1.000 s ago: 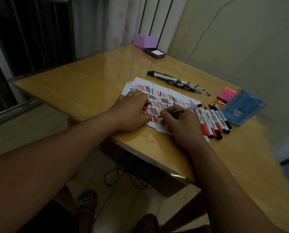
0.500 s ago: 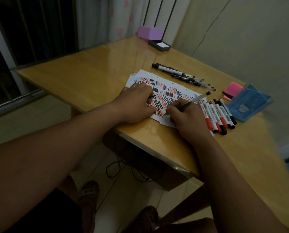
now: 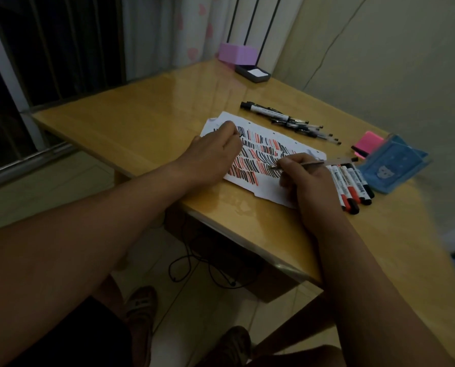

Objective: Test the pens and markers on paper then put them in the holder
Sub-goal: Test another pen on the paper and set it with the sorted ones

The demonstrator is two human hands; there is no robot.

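Observation:
A white paper (image 3: 270, 193) covered with red and black strokes lies on the wooden table (image 3: 146, 123). My right hand (image 3: 307, 181) grips a thin pen (image 3: 315, 163) whose tip touches the paper among the strokes. With curled fingers, my left hand (image 3: 215, 152) rests on the paper's far left part and pinches a small dark pen cap, mostly hidden. Several red and black markers (image 3: 352, 185) lie in a row right of the paper. Beyond the paper lies a pile of pens (image 3: 295, 123). The blue holder (image 3: 390, 168) sits to the right of the markers.
A pink sticky-note pad (image 3: 370, 143) lies behind the holder. At the far corner stand a purple box (image 3: 237, 53) and a dark tray (image 3: 252, 73). The wall runs along the table's right side. A black cable (image 3: 194, 266) hangs under the near edge.
My left hand slid toward the paper's far left corner. In my right hand the pen dropped to a flatter angle, its tip still on the paper.

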